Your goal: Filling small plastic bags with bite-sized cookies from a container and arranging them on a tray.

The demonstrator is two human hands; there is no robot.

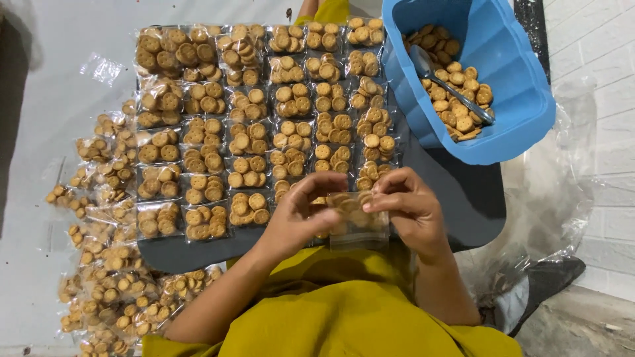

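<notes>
Both hands (357, 211) close together, fingers (380, 203) pinched

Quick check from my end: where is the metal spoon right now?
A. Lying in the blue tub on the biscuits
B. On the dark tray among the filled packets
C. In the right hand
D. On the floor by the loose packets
A: the spoon lies inside the blue tub on the loose biscuits, while both hands pinch a small clear packet.
</notes>
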